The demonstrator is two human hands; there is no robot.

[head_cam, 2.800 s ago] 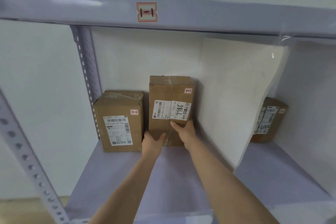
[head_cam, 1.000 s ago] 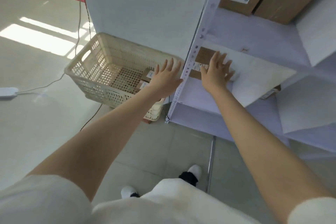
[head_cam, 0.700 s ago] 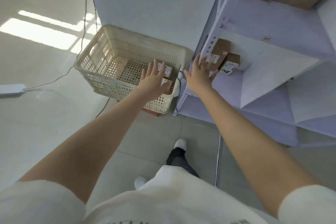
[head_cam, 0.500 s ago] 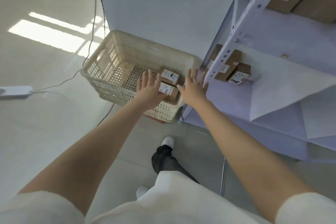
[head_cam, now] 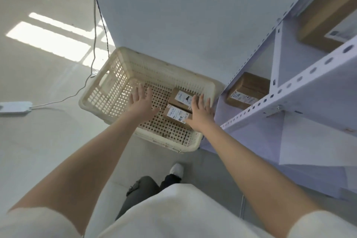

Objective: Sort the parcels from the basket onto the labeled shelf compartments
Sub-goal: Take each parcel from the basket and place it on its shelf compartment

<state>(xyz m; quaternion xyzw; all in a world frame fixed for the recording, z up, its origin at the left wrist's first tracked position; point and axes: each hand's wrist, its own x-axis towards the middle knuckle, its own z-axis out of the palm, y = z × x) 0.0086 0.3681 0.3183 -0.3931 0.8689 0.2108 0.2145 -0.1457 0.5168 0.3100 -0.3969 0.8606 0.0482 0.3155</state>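
Parcels lie side by side in the right part of the cream plastic basket (head_cam: 108, 75), on its perforated bottom. There are two small brown boxes with white labels: the far parcel (head_cam: 180, 97), and the near parcel (head_cam: 176, 115) just in front of it. Both sit between the hands. The left hand (head_cam: 142, 103) is over the basket's bare bottom, just left of the parcels, with its fingers straight and spread and nothing in it. The right hand (head_cam: 201, 115), likewise flat and spread, covers the parcels' right ends. Whether it touches them cannot be told. The hands are apart, with the near parcel's label showing in the gap. Right of the right hand stands the shelf (head_cam: 289, 91), where a third parcel (head_cam: 247, 91) lies in a low compartment. Well left of the left hand, a power strip (head_cam: 15, 107) lies on the floor.
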